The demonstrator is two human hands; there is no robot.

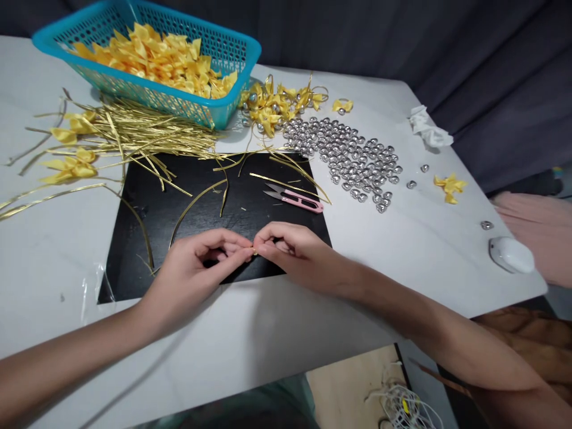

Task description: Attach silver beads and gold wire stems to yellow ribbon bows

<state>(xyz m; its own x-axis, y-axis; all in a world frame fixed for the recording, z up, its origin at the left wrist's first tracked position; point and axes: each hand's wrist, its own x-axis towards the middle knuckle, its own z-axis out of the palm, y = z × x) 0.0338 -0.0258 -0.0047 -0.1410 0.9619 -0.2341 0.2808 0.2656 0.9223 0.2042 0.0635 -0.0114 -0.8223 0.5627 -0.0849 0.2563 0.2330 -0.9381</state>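
My left hand (201, 262) and my right hand (297, 253) meet over the lower part of a black mat (241, 211), thumbs and forefingers pinched together tip to tip. Between the fingertips shows a tiny gold bit (255, 252), apparently gold cord; most of it is hidden. A curved gold strand (192, 205) runs up the mat from behind my left hand; whether it joins the pinched bit I cannot tell. Beyond my right hand lie pink thread snips (304, 201), blades pointing left.
A blue basket (147, 89) of yellow ribbon flowers stands at the back left. In front of it lies a pile of gold cords (152, 131). Silver heart-shaped beads (348, 155) spread to the right, near finished-looking yellow pieces (272, 110). A white computer mouse (512, 254) sits near the right edge.
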